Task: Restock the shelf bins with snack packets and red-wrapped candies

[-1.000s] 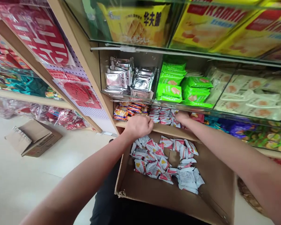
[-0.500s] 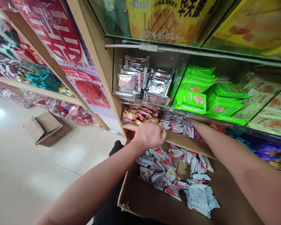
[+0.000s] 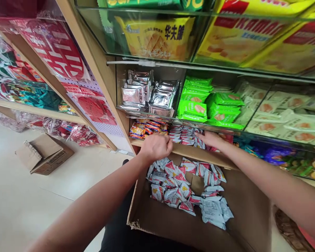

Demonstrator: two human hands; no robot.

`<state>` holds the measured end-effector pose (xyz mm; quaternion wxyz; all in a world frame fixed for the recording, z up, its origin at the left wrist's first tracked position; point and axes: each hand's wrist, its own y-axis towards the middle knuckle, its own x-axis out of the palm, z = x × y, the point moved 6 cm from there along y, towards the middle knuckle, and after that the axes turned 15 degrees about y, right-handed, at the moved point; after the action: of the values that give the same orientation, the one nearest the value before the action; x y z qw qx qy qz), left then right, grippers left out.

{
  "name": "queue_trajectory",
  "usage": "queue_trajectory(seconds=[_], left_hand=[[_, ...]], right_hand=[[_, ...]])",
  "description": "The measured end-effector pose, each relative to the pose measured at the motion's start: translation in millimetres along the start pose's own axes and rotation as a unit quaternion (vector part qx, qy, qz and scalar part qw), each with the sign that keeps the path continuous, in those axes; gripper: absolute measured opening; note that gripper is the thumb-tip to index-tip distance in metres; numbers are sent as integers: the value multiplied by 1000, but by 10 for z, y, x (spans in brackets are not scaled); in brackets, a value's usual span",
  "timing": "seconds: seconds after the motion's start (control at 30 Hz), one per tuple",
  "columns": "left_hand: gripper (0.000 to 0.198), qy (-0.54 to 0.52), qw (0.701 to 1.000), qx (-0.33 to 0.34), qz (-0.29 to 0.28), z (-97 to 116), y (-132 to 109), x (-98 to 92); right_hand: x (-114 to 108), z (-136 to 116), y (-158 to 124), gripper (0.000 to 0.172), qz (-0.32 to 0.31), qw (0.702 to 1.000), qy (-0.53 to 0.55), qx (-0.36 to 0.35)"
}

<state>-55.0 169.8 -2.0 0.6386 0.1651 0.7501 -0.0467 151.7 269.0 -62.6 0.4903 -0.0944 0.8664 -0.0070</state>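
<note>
My left hand (image 3: 157,146) is closed over the upper rim of an open cardboard box (image 3: 248,203). Inside the box lie several small white-and-red snack packets (image 3: 185,190), mostly bunched toward its left and middle. My right hand (image 3: 210,139) reaches over the same rim to the bottom shelf. Its fingers are stretched out against the right end of a row of matching packets (image 3: 186,134) laid out there; I see nothing gripped in them. Orange-wrapped snacks (image 3: 148,127) sit left of that row, close behind my left hand.
Above the row runs a glass shelf with silver packets (image 3: 161,98) and green wafer packs (image 3: 193,108). Purple-wrapped sweets (image 3: 275,154) are at the lower right. A second cardboard box (image 3: 51,154) stands on the floor at left. A brown woven item (image 3: 291,227) shows at lower right.
The view has pulled back and tilted up, showing more of the upper shelves. My right hand has come more into sight at the packet row. My left hand keeps its hold on the box rim.
</note>
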Motion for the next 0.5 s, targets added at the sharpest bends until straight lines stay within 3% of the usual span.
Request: queue_trajectory(seconds=[0.1,0.17,0.23,0.27,0.33,0.4,0.5], left_hand=[[42,13,1000,0,1,11,-9,-4],[42,23,1000,3,1,23,-13,-12],[42,31,1000,2,-2,31,-15,-23],[41,35,999,0,-4,35,-15,-31],[41,43,999,-3,-10,42,-17,-45],[41,51,998,-6,-20,52,-22,-55],[43,62,998,-10,-27,61,-34,-66]], right_hand=[[-200,-164,-588,45,-9,999,-1,-49],[-318,-323,-1121,40,48,991,27,-124],[-308,-474,-1697,29,129,962,66,-233],[-195,-518,-1946,22,138,945,86,-284],[255,-509,-2250,16,69,935,106,-331],[815,-307,-2243,20,-8,962,110,-248],[1442,153,-1941,36,-18,990,138,-31]])
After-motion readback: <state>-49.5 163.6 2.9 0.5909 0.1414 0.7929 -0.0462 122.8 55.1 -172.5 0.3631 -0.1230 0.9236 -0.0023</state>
